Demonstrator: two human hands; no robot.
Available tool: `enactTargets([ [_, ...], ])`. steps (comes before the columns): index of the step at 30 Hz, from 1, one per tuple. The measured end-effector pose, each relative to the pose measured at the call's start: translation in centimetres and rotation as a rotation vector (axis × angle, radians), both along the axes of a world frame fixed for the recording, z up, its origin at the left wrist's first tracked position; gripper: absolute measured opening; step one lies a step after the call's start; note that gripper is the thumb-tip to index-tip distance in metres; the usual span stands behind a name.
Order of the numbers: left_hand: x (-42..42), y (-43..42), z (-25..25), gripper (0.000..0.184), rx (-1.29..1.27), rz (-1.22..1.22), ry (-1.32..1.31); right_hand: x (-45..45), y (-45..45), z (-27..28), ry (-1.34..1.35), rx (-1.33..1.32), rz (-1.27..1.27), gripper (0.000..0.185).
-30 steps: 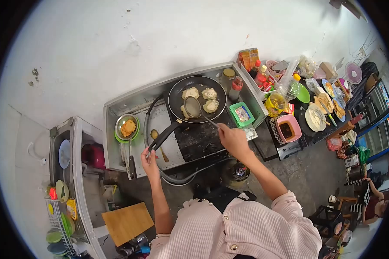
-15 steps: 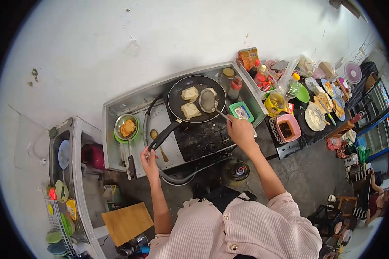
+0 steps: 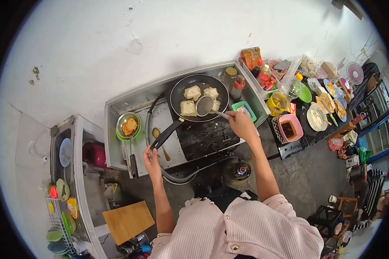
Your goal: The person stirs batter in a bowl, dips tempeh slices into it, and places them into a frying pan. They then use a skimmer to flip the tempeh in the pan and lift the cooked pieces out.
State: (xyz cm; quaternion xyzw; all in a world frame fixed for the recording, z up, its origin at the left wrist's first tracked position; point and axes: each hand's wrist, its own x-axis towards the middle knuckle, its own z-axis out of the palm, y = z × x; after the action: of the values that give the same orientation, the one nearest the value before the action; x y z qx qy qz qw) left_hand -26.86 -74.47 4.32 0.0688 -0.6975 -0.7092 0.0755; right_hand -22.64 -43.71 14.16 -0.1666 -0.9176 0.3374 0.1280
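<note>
My left hand (image 3: 151, 162) is closed around the end of the black handle of a frying pan (image 3: 176, 97). The pan sits on the black stove (image 3: 203, 140). In my right hand (image 3: 242, 126) is the handle of a metal skimmer (image 3: 204, 105), its round grey head low over the pan. Several pale battered pieces (image 3: 188, 108) lie in the pan; the skimmer head partly covers those at the lower right. Left of the stove, a browned piece (image 3: 129, 126) rests in a strainer (image 3: 122, 121) on a green bowl (image 3: 138, 130).
A spoon (image 3: 161, 144) lies left of the stove. Right of the pan are a red-capped bottle (image 3: 237, 88) and a green tray (image 3: 251, 113). Farther right stand a pink bowl (image 3: 291, 127) of dark liquid, an oil container (image 3: 277, 103) and plates. A gas cylinder (image 3: 237, 170) stands below.
The skimmer head has moved left and down in the pan, showing another battered piece at the upper right. My left hand stays on the pan handle.
</note>
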Motion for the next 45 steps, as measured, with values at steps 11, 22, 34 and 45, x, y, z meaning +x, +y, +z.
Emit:
enactTargets([
  [11, -0.1, -0.1, -0.2, 0.03, 0.032, -0.006, -0.007, -0.8, -1.4, -2.0, 0.11, 0.065, -0.108, 0.023],
  [22, -0.2, -0.2, -0.7, 0.032, 0.02, -0.01, -0.014, -2.7, -3.4, -1.3, 0.086, 0.185, -0.01, 0.019],
  [34, 0.0, 0.1, -0.3, 0.032, 0.046, -0.003, -0.017, -1.6, -2.3, -2.0, 0.084, -0.096, -0.061, 0.023],
  [45, -0.1, -0.1, -0.6, 0.031, 0.069, -0.022, -0.01, -4.4, -0.6, -0.7, 0.14, 0.528, 0.121, 0.014],
])
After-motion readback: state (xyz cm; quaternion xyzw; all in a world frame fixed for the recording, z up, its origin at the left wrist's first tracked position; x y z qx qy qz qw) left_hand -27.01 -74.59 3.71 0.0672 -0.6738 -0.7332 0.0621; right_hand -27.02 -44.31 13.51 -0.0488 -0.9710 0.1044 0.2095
